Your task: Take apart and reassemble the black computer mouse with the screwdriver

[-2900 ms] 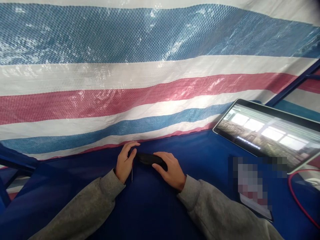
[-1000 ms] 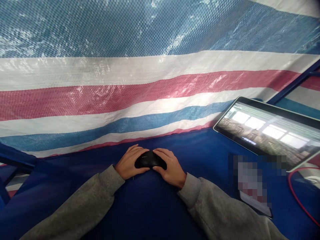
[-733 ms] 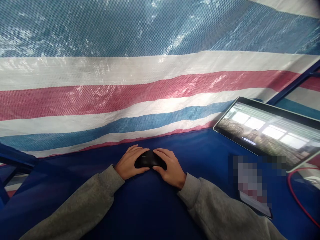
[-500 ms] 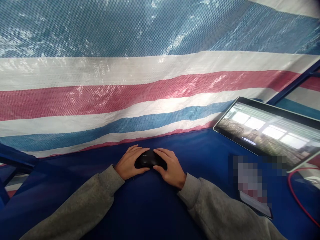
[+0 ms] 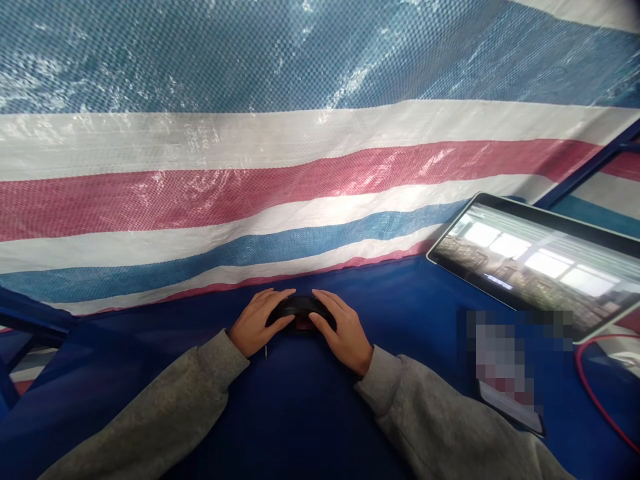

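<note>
A glossy, rounded black computer mouse point(image 5: 301, 307) lies between my two hands over the blue table top point(image 5: 290, 413). My left hand point(image 5: 256, 323) curves around its left end, thumb at the near side and fingers over the far side. Around the right end wraps my right hand point(image 5: 347, 330), its thumb pressing on the near face. A dark reddish patch shows low on the mouse's near side between the thumbs. Both ends of the mouse are hidden under the fingers.
To the right leans a tablet-like screen point(image 5: 530, 260) with a bright picture. Before it lies a flat, partly pixelated device point(image 5: 515, 407). A red cable point(image 5: 590, 393) loops at the right edge. Striped plastic sheeting point(image 5: 250, 193) hangs behind the table, beside blue frame bars point(image 5: 35, 320).
The mouse has turned between my hands, so a reddish patch now shows on its near side. My right fingers have shifted slightly, and both thumbs sit a little higher.
</note>
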Action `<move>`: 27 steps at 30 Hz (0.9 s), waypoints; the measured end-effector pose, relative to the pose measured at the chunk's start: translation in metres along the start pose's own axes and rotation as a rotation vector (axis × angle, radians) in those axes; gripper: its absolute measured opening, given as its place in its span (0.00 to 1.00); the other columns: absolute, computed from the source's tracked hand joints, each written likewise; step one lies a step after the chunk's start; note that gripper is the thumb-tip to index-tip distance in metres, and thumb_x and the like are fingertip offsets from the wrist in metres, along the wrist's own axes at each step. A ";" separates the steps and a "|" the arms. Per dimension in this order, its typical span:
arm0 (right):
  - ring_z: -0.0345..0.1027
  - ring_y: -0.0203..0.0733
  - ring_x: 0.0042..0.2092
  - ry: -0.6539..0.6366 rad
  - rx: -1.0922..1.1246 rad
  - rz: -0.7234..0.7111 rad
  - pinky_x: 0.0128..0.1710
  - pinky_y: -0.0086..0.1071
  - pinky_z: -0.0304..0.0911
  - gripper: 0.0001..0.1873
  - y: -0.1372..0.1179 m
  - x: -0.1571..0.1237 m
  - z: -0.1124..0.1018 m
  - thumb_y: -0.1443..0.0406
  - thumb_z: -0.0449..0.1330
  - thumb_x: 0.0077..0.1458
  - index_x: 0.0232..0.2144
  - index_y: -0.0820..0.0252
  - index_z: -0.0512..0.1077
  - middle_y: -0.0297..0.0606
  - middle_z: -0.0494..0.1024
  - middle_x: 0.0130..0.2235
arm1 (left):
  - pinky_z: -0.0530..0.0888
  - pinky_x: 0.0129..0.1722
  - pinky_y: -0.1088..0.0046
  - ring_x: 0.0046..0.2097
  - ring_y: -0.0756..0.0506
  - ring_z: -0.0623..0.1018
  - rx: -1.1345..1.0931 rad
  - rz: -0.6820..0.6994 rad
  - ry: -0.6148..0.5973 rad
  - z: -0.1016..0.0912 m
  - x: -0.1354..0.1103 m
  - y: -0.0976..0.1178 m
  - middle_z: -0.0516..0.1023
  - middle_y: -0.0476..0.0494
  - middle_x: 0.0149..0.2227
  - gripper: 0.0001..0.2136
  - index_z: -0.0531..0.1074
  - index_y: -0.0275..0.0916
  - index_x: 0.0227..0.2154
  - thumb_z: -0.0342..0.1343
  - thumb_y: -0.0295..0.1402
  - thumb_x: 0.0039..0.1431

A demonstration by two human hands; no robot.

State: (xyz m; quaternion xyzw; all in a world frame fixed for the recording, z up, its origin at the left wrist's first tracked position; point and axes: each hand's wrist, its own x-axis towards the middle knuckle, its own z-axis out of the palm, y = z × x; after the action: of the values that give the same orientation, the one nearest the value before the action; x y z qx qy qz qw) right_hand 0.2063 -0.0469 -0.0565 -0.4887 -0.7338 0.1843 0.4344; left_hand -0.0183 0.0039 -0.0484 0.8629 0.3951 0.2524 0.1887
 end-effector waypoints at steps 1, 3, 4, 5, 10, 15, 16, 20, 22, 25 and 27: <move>0.69 0.47 0.55 0.020 0.006 0.004 0.57 0.43 0.65 0.20 0.000 0.001 0.000 0.60 0.53 0.65 0.57 0.56 0.67 0.44 0.73 0.55 | 0.64 0.62 0.53 0.56 0.38 0.73 0.002 -0.011 0.009 0.000 0.000 0.000 0.76 0.43 0.54 0.21 0.66 0.46 0.58 0.52 0.43 0.63; 0.70 0.47 0.54 0.056 0.015 0.010 0.56 0.43 0.67 0.20 0.001 0.001 0.001 0.60 0.53 0.65 0.57 0.56 0.68 0.45 0.74 0.54 | 0.64 0.61 0.53 0.55 0.39 0.74 0.017 -0.036 0.015 0.000 0.000 -0.001 0.77 0.43 0.53 0.21 0.66 0.45 0.58 0.51 0.44 0.63; 0.71 0.47 0.53 0.068 0.021 0.013 0.55 0.44 0.67 0.20 0.001 0.001 0.001 0.60 0.53 0.65 0.57 0.56 0.67 0.45 0.74 0.54 | 0.64 0.61 0.53 0.55 0.40 0.75 0.026 -0.047 0.015 0.000 0.000 -0.001 0.77 0.43 0.52 0.21 0.65 0.45 0.58 0.50 0.44 0.64; 0.72 0.47 0.52 0.078 0.028 0.017 0.54 0.44 0.68 0.20 0.002 0.001 0.001 0.60 0.53 0.65 0.57 0.56 0.67 0.45 0.74 0.54 | 0.64 0.61 0.53 0.54 0.40 0.75 0.033 -0.058 0.018 0.000 0.001 -0.001 0.77 0.42 0.52 0.21 0.65 0.44 0.58 0.49 0.44 0.65; 0.74 0.45 0.49 0.124 0.057 0.040 0.52 0.42 0.70 0.19 0.006 0.001 0.004 0.61 0.52 0.66 0.57 0.56 0.67 0.45 0.74 0.54 | 0.68 0.58 0.54 0.50 0.42 0.78 0.061 -0.088 0.075 0.000 0.000 -0.002 0.79 0.41 0.49 0.22 0.64 0.42 0.57 0.47 0.46 0.65; 0.70 0.47 0.54 0.153 0.046 0.048 0.56 0.44 0.68 0.20 0.008 0.002 0.005 0.64 0.50 0.66 0.58 0.53 0.67 0.42 0.75 0.53 | 0.71 0.55 0.57 0.47 0.43 0.79 0.108 -0.062 0.135 0.001 0.000 -0.003 0.80 0.44 0.46 0.20 0.65 0.43 0.57 0.46 0.44 0.66; 0.70 0.47 0.54 0.150 0.045 0.052 0.56 0.44 0.68 0.20 0.008 0.002 0.005 0.65 0.50 0.65 0.58 0.53 0.67 0.42 0.74 0.54 | 0.72 0.54 0.58 0.47 0.43 0.79 0.117 -0.054 0.148 0.001 0.000 -0.004 0.80 0.44 0.47 0.20 0.65 0.43 0.57 0.46 0.43 0.67; 0.68 0.47 0.56 0.149 0.027 0.054 0.56 0.44 0.68 0.21 0.007 0.002 0.005 0.66 0.50 0.65 0.59 0.54 0.65 0.43 0.71 0.56 | 0.73 0.53 0.60 0.48 0.43 0.78 0.165 -0.021 0.199 0.001 0.001 -0.006 0.79 0.43 0.50 0.18 0.66 0.42 0.56 0.43 0.40 0.69; 0.67 0.47 0.56 0.138 -0.004 0.048 0.56 0.44 0.67 0.21 0.008 0.002 0.006 0.66 0.50 0.65 0.58 0.54 0.66 0.44 0.70 0.56 | 0.72 0.53 0.60 0.50 0.43 0.78 0.190 0.001 0.208 0.002 0.001 -0.007 0.79 0.44 0.50 0.17 0.68 0.42 0.55 0.42 0.39 0.69; 0.67 0.49 0.56 0.100 -0.087 0.051 0.57 0.47 0.65 0.20 0.009 0.001 0.007 0.66 0.51 0.64 0.57 0.54 0.67 0.45 0.70 0.57 | 0.71 0.53 0.59 0.49 0.43 0.78 0.197 0.030 0.204 0.004 0.001 -0.010 0.80 0.44 0.49 0.16 0.69 0.42 0.53 0.42 0.37 0.69; 0.66 0.51 0.57 0.080 -0.145 0.060 0.56 0.50 0.64 0.20 0.009 0.000 0.007 0.65 0.52 0.63 0.57 0.53 0.67 0.45 0.70 0.57 | 0.71 0.52 0.59 0.47 0.43 0.79 0.187 0.039 0.199 0.005 0.001 -0.011 0.80 0.44 0.47 0.15 0.70 0.41 0.51 0.44 0.37 0.69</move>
State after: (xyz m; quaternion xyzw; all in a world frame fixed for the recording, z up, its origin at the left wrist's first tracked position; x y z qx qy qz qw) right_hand 0.2059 -0.0414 -0.0668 -0.5479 -0.7123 0.1240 0.4209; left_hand -0.0209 0.0108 -0.0576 0.8549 0.4167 0.3026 0.0622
